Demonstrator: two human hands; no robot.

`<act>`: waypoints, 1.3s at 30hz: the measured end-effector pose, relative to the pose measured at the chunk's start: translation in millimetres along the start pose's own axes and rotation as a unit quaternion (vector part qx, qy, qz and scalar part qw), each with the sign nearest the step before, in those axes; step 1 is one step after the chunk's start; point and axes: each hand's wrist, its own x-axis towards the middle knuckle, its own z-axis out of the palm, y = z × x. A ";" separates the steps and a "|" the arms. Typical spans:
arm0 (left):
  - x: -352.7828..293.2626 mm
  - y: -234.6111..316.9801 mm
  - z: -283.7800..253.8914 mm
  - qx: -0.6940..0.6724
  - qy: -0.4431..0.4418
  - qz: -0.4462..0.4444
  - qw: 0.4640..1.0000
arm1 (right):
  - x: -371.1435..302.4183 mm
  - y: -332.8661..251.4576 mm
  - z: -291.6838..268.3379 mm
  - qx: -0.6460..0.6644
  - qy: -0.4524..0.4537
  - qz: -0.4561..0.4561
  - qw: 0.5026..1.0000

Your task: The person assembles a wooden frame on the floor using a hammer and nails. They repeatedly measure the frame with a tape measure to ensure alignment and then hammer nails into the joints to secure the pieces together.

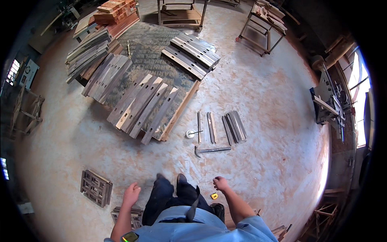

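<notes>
Hands, 2 of them, are at lower centre: the left hand (131, 194) and the right hand (220, 184) hang apart on each side of the legs, fingers loosely curled, with nothing visible in their grasp. Work seems to be between steps, with wood strips and tools laid out but none taken up; the next move would probably call for reaching forward to the floor (278, 117) at right of centre. There lie 1 single strip (199, 127), then 2 strips side by side (213, 128), then a bundle of strips (234, 127), perhaps 5 or 6, too tightly packed for a sure count. Just below them is 1 hammer (214, 150); 1 cup (189, 134) with 1 thin stick (196, 132) across it sits near the single strip's lower end. 1 yellow tape measure (214, 196) lies just below the right hand. At lower left are 2 piles of lattice panels (95, 188), 1 partly hidden by the left arm. On the worktop (146, 56) at upper left, slotted boards (139, 104) lie in 3 main groups, overlapping too much to count exactly.
</notes>
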 end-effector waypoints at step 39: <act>232.1 274.4 13.3 0.332 0.021 0.245 0.911 | 116.5 -437.1 -103.6 0.321 0.004 -0.094 0.942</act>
